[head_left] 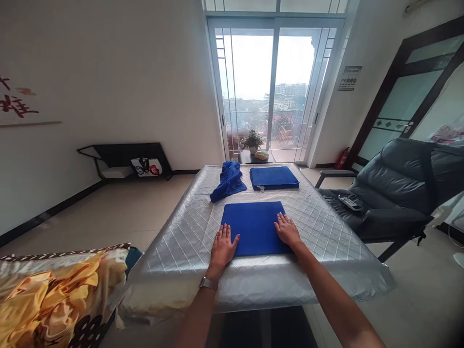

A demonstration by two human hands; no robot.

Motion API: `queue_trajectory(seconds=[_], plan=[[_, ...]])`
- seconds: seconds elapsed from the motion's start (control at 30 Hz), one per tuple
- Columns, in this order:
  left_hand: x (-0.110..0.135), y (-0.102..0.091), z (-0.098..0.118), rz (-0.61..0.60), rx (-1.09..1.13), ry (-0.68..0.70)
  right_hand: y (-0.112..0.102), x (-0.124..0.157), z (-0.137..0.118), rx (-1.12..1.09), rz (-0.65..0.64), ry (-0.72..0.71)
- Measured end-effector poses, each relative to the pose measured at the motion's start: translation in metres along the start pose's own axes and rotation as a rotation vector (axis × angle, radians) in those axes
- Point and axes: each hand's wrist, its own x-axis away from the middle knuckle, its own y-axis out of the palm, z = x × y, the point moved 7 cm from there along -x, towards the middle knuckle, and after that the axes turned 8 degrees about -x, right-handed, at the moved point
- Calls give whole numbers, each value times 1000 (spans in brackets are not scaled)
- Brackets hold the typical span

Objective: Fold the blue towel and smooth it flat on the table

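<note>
A bare left arm (200, 309) and a bare right arm (335, 297) reach in from the near side, with a grey watch (209, 283) on the left wrist. At the near left is a heap of crumpled yellow cloth (54, 299).

The left hand (222, 249) lies flat on the near left edge of a flat, four-sided blue cloth (255, 226). The right hand (289, 232) lies flat on its right edge. On both hands the fingers are out straight and fairly close together, not pinching anything. The cloth sits near the middle of a worktop (177, 241) with a shiny silver, quilted cover.

The step looks like smoothing and squaring the cloth. I think it is best to press softly with both palms, rub wrinkles outward and line up the edges, without pulling it crooked.

Farther on the worktop, a crumpled blue cloth (229, 181) is on the left, and a neat pile of folded blue cloths (274, 176) is on the right. A small white tag (261, 188) shows there, too tiny to read.

Far left, a white bag (147, 167) has black and red print I cannot read. Red writing (16, 107) on the wall is partly cut off; one sign looks like 难. The words on the grey wall sign (350, 79) are too small.
</note>
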Motion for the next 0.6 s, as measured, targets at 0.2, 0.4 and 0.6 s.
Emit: queue_trajectory(seconds=[0.2, 0.4, 0.6], plan=[[1, 2, 1, 12, -2, 15, 11, -5, 5, -26, 31, -7], [-3, 6, -5, -69, -10, 57, 11, -4, 7, -61, 49, -13], [-21, -6, 24, -85, -4, 48, 12, -5, 6, -78, 59, -11]])
